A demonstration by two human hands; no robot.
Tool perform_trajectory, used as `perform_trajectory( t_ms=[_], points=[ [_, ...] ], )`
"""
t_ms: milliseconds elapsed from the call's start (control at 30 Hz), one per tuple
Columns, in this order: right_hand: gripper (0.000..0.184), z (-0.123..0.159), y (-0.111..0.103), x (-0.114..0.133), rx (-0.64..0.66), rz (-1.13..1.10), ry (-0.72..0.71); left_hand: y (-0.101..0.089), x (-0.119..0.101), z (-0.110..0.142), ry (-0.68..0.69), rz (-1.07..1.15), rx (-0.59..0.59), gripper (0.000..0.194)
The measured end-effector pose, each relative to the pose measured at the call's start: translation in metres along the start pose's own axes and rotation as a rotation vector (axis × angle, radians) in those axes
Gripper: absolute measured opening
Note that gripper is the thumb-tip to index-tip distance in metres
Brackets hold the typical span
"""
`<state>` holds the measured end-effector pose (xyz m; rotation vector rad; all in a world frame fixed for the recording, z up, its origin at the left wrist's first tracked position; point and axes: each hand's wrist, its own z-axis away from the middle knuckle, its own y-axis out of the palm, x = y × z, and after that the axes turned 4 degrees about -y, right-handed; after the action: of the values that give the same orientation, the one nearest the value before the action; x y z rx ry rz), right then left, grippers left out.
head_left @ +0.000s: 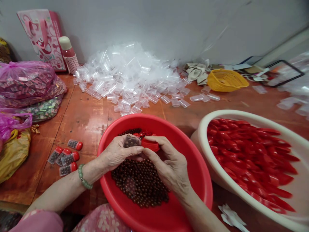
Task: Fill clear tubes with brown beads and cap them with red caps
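Note:
My left hand [118, 154] is closed round a small clear tube filled with dark brown beads [131, 141], held over a red basin [193, 167]. My right hand [166, 161] pinches a red cap [150, 145] against the tube's end. Both hands meet above a heap of brown beads [140, 183] in the basin. A green bead bracelet [83, 177] is on my left wrist.
A white basin [202, 129] of red caps sits to the right. Several filled, capped tubes [65, 156] lie on the wooden table at left. A pile of empty clear tubes [127, 74], a yellow basket [225, 80], a flask [69, 54] and pink bags [26, 82] stand beyond.

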<state>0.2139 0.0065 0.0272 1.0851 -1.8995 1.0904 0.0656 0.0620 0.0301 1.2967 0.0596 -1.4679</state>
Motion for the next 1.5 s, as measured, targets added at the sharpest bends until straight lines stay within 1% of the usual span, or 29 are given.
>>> perform_trajectory(
  t_ms=[67, 133, 200, 300, 333, 400, 467, 500, 567, 633, 733, 833, 933, 1000, 1100, 1233, 1333, 1433, 1500],
  points=[
    [0.016, 0.0, 0.0, 0.0, 0.027, 0.019, -0.015, 0.0, 0.0, 0.0, 0.0, -0.03, 0.013, 0.046],
    [0.019, 0.0, -0.002, 0.0, 0.04, 0.023, 0.03, 0.0, -0.002, 0.002, 0.011, -0.088, 0.044, 0.046],
    [0.024, 0.0, -0.005, -0.001, 0.021, 0.006, 0.095, -0.001, -0.006, 0.004, 0.039, -0.165, 0.069, 0.044],
    [0.031, -0.002, -0.012, -0.002, 0.004, -0.052, 0.142, -0.004, -0.011, 0.006, 0.094, -0.255, 0.067, 0.039],
    [0.032, -0.003, -0.014, -0.002, 0.021, -0.065, 0.143, -0.005, -0.012, 0.007, 0.092, -0.269, 0.072, 0.036],
    [0.032, -0.005, -0.016, -0.002, 0.068, -0.076, 0.147, -0.009, -0.014, 0.007, 0.04, -0.273, 0.097, 0.033],
    [0.033, -0.007, -0.018, -0.002, 0.1, -0.091, 0.178, -0.01, -0.015, 0.006, -0.034, -0.298, 0.114, 0.03],
    [0.034, -0.007, -0.018, -0.002, 0.102, -0.112, 0.204, -0.011, -0.014, 0.006, -0.043, -0.339, 0.105, 0.027],
    [0.032, -0.007, -0.017, -0.002, 0.086, -0.155, 0.262, -0.009, -0.013, 0.004, -0.008, -0.465, 0.086, 0.021],
    [0.026, -0.005, -0.017, -0.003, 0.072, -0.168, 0.316, -0.008, -0.011, 0.004, 0.022, -0.539, 0.086, 0.019],
    [0.02, -0.003, -0.018, -0.004, 0.092, -0.142, 0.357, -0.008, -0.01, 0.006, -0.047, -0.511, 0.101, 0.025],
    [0.018, -0.002, -0.018, -0.006, 0.123, -0.198, 0.356, -0.009, -0.013, 0.009, -0.1, -0.447, 0.141, 0.033],
    [0.018, -0.003, -0.017, -0.006, 0.167, -0.332, 0.339, -0.01, -0.014, 0.01, -0.075, -0.406, 0.195, 0.031],
    [0.02, -0.005, -0.016, -0.004, 0.182, -0.374, 0.326, -0.01, -0.013, 0.01, -0.056, -0.415, 0.194, 0.028],
    [0.025, -0.008, -0.016, -0.003, 0.161, -0.283, 0.328, -0.011, -0.012, 0.009, -0.068, -0.39, 0.172, 0.027],
    [0.023, -0.01, -0.019, -0.004, 0.167, -0.161, 0.336, -0.011, -0.012, 0.011, -0.067, -0.356, 0.171, 0.025],
    [0.024, -0.013, -0.02, -0.003, 0.159, -0.163, 0.35, -0.01, -0.014, 0.013, -0.075, -0.324, 0.166, 0.022],
    [0.035, -0.016, -0.017, -0.002, 0.095, -0.22, 0.36, -0.01, -0.017, 0.013, -0.086, -0.346, 0.209, 0.021],
    [0.036, -0.017, -0.015, 0.0, 0.051, -0.264, 0.352, -0.011, -0.016, 0.011, -0.087, -0.387, 0.24, 0.021]
  ],
)
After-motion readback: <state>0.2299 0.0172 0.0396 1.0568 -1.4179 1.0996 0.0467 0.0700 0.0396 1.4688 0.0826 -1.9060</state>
